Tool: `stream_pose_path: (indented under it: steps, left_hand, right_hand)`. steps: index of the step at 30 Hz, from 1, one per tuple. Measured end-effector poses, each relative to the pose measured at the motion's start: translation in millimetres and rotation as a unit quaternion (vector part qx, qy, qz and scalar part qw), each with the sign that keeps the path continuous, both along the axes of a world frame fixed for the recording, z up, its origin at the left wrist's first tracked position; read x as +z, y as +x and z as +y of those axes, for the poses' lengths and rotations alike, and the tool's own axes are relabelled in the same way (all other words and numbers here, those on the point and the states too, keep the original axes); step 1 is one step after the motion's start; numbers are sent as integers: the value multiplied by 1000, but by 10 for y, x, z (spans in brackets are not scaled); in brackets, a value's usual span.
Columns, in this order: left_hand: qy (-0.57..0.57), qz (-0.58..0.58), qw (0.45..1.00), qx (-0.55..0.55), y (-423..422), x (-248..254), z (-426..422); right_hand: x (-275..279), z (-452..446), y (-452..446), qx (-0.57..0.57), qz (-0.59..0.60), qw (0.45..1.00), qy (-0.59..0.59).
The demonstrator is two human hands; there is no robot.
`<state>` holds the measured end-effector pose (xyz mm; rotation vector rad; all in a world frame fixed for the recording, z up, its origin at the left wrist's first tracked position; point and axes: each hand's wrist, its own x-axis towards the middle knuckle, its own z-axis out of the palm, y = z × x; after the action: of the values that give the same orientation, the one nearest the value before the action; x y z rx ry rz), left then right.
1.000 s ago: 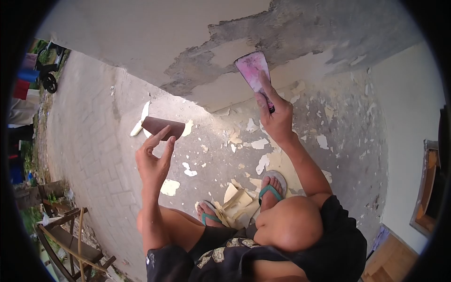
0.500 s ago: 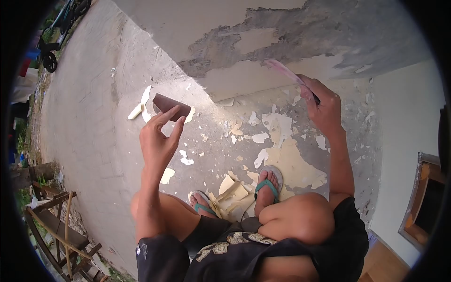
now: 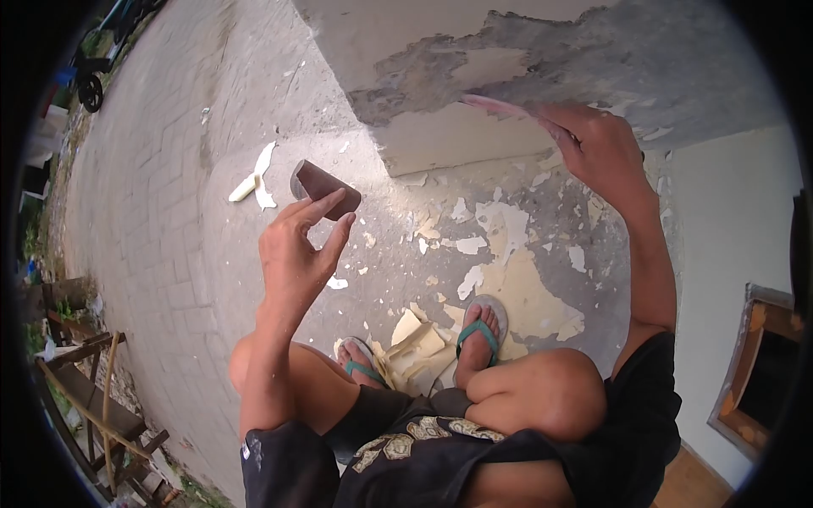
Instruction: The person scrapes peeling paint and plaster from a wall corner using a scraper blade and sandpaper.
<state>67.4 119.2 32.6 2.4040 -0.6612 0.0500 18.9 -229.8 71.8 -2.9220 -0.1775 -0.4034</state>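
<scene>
My left hand (image 3: 296,254) pinches a curled dark-brown piece of sandpaper (image 3: 325,188) between thumb and fingers, held above the floor. In my right hand (image 3: 601,148) is a thin, flat pinkish scraper (image 3: 498,105), its far end pointing left. The scraper lies close along the wall (image 3: 457,140), by the lower edge of a rough grey patch (image 3: 415,80) where paint is gone; whether its edge touches there I cannot tell. My fingers hide the scraper's near end.
Paint flakes (image 3: 504,229) are scattered over the concrete floor (image 3: 398,279). Larger cream pieces (image 3: 419,351) lie between my sandalled feet. A curled strip (image 3: 254,178) rests farther left. A wooden frame (image 3: 102,406) stands at lower left, and a pale wall (image 3: 728,212) rises at right.
My right hand has moved up and to the right in view, bringing the scraper flatter along the wall. The left hand, still pinching the sandpaper, has shifted slightly right.
</scene>
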Motion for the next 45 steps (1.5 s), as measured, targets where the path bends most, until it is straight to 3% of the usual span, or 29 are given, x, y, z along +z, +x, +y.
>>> stream_pose_path:
  steps: [5, 11, 14, 17, 20, 23, 29, 32, 45]
  left_hand:
    - [19, 30, 999, 1, -17, -8, -41]
    - [29, 28, 999, 14, -23, 12, -74]
    - [33, 3, 999, -7, -38, 25, -55]
    - [38, 0, 999, -6, -56, 54, -32]
    - [19, -5, 1000, -11, -70, 21, -14]
    - [24, -4, 1000, -15, -76, 58, -31]
    - [16, 9, 1000, 11, -112, 143, 43]
    - [25, 5, 1000, 4, -68, 85, 93]
    - [22, -4, 1000, -11, -78, 79, 119]
  right_hand:
    - [358, 74, 189, 23, 50, 993, -105]
    - [453, 232, 202, 37, 28, 976, -214]
    - [519, 267, 186, 43, 10, 986, -161]
    - [468, 329, 195, 25, -5, 975, -222]
    - [531, 235, 349, 19, 73, 978, -194]
    - [248, 66, 461, 118, 85, 963, -225]
    - [558, 301, -26, 9, 65, 994, -90]
    - [487, 167, -113, 4, 39, 984, -173]
    - [405, 349, -19, -35, 40, 982, -181]
